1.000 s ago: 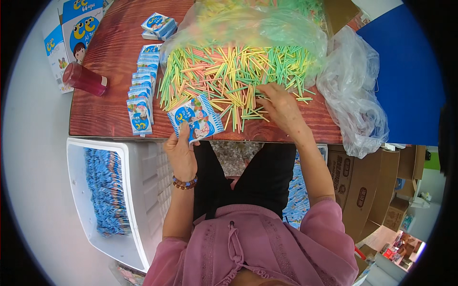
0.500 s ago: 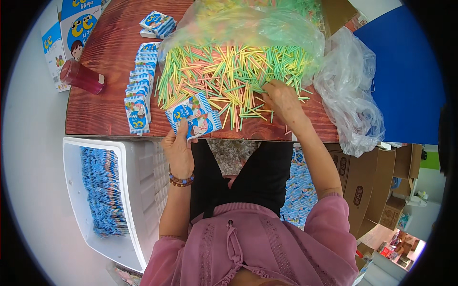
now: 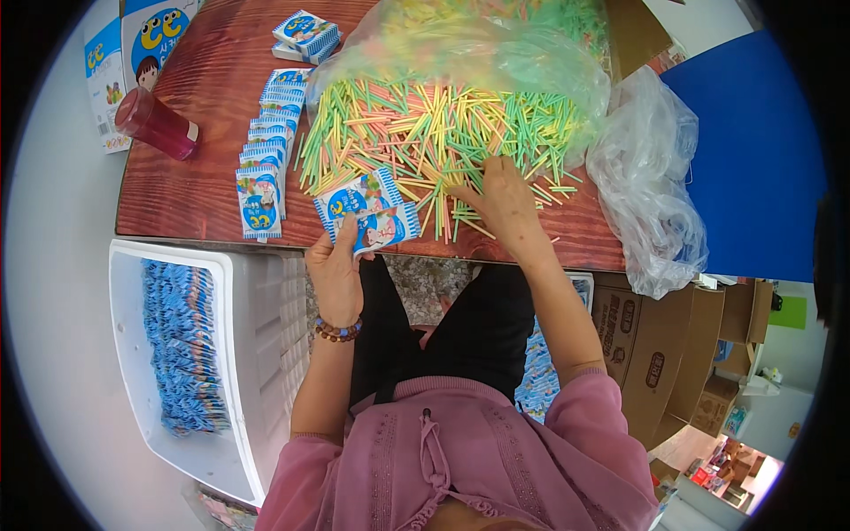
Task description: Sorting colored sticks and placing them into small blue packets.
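Two overlapping blue-and-white packets (image 3: 376, 212) are pinched between the thumb and fingers of my left hand (image 3: 336, 265), just over the table's near edge. My right hand (image 3: 509, 212) rests at the front of a heap of thin sticks (image 3: 390, 133) coloured yellow, green and pink. Its thumb and fingers are spread over the sticks, and the fingertips are partly lost among them; I see no stick gripped. A clear plastic bag (image 3: 469, 53) covers the back of the heap. Left of the heap, a row of overlapping packets (image 3: 261, 195) lies on the table.
A small packet stack (image 3: 305, 35) and a reddish bottle (image 3: 159, 124) are on the wooden table (image 3: 212, 106). Below left stands a white foam box (image 3: 248, 354) of packets. A crumpled plastic bag (image 3: 646, 177) hangs over the right edge, near cardboard boxes (image 3: 651, 354).
My right hand has shifted a little left and nearer to me along the front of the sticks. My left hand still holds the packets. The view has tilted slightly.
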Motion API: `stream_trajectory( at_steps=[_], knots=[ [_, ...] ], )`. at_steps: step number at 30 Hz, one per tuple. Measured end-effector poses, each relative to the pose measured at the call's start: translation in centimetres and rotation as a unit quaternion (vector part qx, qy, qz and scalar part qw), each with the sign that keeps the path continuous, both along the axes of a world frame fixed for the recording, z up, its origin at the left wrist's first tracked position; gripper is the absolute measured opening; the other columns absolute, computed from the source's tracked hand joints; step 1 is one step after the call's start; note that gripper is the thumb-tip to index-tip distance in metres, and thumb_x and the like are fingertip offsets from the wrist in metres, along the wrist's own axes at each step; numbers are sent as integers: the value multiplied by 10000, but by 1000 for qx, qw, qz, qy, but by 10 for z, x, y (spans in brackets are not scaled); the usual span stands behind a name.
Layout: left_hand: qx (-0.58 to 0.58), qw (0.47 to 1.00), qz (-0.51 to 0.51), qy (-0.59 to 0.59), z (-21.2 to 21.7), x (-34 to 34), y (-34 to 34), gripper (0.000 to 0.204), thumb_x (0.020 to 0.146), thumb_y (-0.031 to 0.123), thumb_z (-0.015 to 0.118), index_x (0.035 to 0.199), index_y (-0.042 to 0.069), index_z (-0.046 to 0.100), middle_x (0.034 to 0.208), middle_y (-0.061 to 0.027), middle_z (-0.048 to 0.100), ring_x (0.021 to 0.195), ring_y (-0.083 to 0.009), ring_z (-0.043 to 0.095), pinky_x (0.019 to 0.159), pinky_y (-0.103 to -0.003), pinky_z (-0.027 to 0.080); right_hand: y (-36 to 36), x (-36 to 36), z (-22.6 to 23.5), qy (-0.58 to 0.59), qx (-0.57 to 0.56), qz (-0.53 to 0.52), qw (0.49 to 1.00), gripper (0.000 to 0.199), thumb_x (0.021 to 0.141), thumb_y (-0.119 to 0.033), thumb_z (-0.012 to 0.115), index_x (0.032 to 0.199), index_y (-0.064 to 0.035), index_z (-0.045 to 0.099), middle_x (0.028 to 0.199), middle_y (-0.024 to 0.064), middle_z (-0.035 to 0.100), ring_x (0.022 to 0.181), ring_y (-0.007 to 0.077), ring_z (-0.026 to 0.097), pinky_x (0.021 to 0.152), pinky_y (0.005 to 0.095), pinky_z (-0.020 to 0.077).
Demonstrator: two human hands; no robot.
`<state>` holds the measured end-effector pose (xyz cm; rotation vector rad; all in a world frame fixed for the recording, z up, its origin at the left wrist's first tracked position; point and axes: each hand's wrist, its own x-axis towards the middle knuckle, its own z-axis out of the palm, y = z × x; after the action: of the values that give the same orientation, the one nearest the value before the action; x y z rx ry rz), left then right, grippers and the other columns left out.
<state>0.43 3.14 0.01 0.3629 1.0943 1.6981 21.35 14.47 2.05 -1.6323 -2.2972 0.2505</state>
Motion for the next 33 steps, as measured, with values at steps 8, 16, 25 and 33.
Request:
stream_trajectory(
  at_steps=[8,16,25,33],
  knots=[
    [8,1000,-3,8,-5,0,0,148,925,164,635,880,28,675,827,-14,672,670,-59,592,534,-226,438,9,-20,-3,-43,-19,14,999,383,809,-270,685,929,58,529,928,230,596,890,390,596,801,459,489],
    [3,1000,-3,7,-5,0,0,148,924,165,638,888,26,675,831,-16,673,672,-62,593,536,-230,440,18,-10,-29,-73,65,36,995,187,774,-46,536,942,35,516,911,215,604,809,396,588,770,464,473],
    [2,1000,-7,11,-4,-1,0,143,928,160,631,918,25,675,848,-18,676,682,-60,599,543,-226,447,22,15,-13,170,-119,-26,978,225,937,-129,502,1047,65,470,834,249,586,815,397,564,755,460,430],
    [20,999,-17,24,-8,-2,-2,137,939,149,611,928,30,677,856,-18,678,694,-60,606,546,-225,451,21,38,-13,448,-177,-25,876,243,966,-164,510,1141,-1,554,779,8,560,724,102,497,651,257,401]
  ],
)
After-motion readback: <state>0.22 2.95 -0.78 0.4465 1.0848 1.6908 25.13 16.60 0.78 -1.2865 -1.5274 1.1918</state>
